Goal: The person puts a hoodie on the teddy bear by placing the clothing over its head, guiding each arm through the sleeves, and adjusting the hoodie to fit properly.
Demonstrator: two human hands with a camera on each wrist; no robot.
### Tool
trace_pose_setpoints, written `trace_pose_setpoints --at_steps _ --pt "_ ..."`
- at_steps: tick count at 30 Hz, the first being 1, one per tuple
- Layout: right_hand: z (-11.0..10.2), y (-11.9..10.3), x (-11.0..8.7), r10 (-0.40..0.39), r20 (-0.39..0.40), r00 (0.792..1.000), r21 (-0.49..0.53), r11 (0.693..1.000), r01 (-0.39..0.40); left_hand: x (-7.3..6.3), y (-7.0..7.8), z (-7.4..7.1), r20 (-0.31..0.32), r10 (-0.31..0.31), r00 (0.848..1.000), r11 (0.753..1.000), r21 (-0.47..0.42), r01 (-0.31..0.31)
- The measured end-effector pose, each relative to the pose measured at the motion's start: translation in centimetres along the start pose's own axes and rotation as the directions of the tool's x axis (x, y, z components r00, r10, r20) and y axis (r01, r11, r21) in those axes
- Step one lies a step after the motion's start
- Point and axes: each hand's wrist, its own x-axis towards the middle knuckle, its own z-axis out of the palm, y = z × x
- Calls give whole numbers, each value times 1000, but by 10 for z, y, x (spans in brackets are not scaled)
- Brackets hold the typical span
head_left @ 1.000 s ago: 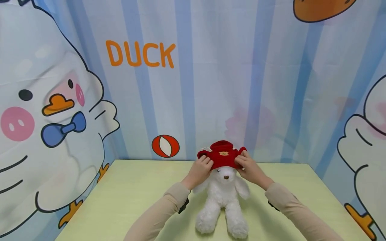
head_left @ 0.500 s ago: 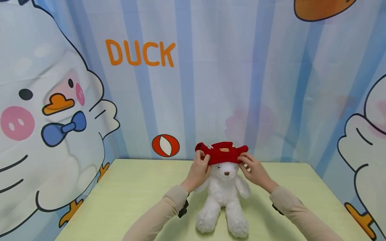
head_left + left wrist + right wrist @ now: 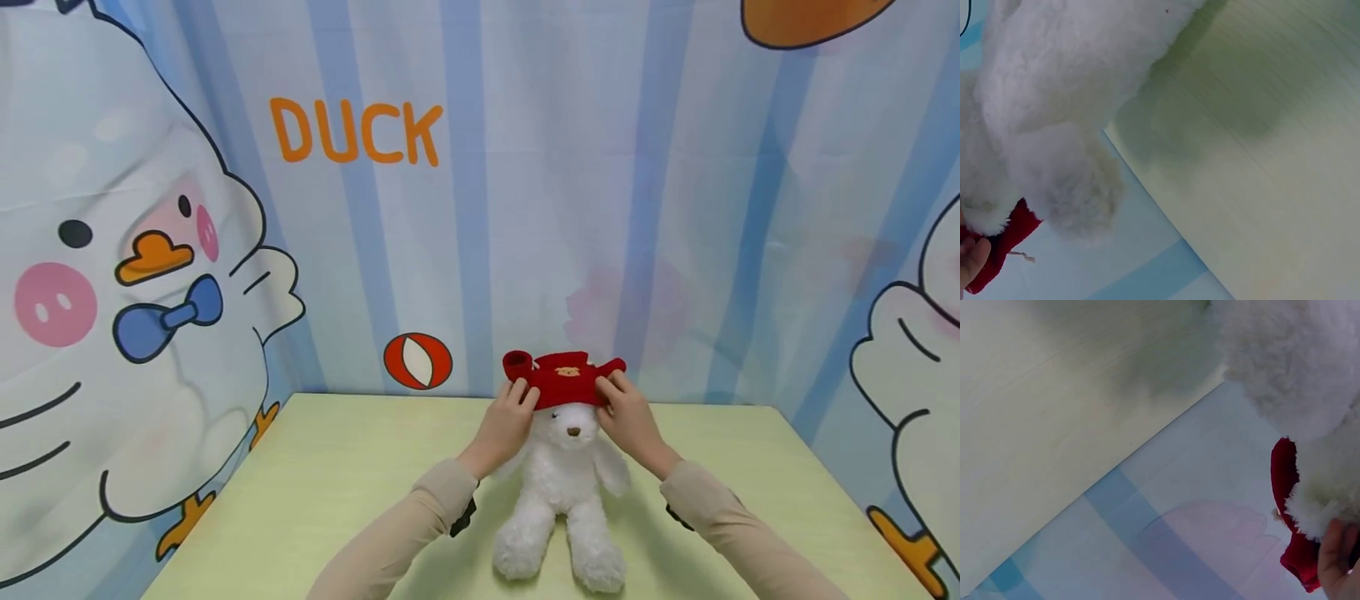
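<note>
Head view: left fingers (image 3: 516, 395), right fingers (image 3: 613, 390) pinch red garment (image 3: 564, 390) atop bear (image 3: 561, 485); printed curtain (image 3: 551, 208) behind.

The red garment (image 3: 564, 390) hides the crown of the white bear (image 3: 561, 479). Their own wrist views cut off the left hand (image 3: 506, 427) at eight o'clock and the right hand (image 3: 633, 423) at four. The garment's emblem (image 3: 567, 372) is too small to make out.

- Head view: orange, rounded capital letters "DUCK" (image 3: 366, 133), upright and legible.
- Stands on: pale blue fabric backdrop with darker vertical stripes (image 3: 555, 208), upper left of centre, right of large printed white duck with blue bow tie (image 3: 172, 392).
- Small tan emblem (image 3: 567, 372) on red cloth garment (image 3: 558, 390): any lettering too small to read.
</note>
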Motion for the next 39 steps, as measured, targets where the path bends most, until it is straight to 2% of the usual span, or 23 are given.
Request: trace_pose_setpoints --at_steps 4,7,9,12,16,19,22,25,28,31,33,36,39 --pt "0 -1 0 116 -3 993 21 993 -116 2 0 1 9 -35 999 998 -48 36" --pt "-1 2 -4 177 -21 984 72 982 -175 1 -1 2 7 -42 999 990 -132 43" --pt "-1 5 -8 159 -42 986 97 983 -154 -1 -2 4 18 -53 998 980 -193 55" --pt "-1 13 -14 78 -96 992 111 992 -67 -5 -3 6 46 -84 995 949 -302 94" --pt "-1 24 -18 -40 -147 988 101 993 55 -10 -2 7 71 -136 988 921 -360 153" --pt "-4 29 -19 -105 -105 989 95 989 115 -10 -1 7 66 -143 987 931 -330 157" --pt "-10 30 -16 -172 10 985 76 982 171 -8 -4 6 45 -102 994 949 -294 110" --pt "-12 32 -12 -247 120 961 19 969 247 -8 -7 4 24 -25 999 970 -239 30" --pt "-11 36 -10 -312 162 936 -44 945 323 -9 -9 2 36 49 998 983 -176 -42" --pt "-11 38 -8 -357 157 921 -85 924 373 -10 -10 2 54 104 993 989 -114 -98" --pt "-10 39 -8 -366 142 920 -89 921 380 -9 -10 1 58 129 990 989 -75 -124" --pt "-8 38 -8 -355 91 930 -73 929 362 -6 -10 2 47 153 987 988 -40 -151" --pt "-3 35 -6 -334 3 942 -82 939 334 -2 -10 4 24 169 985 986 -14 -169"
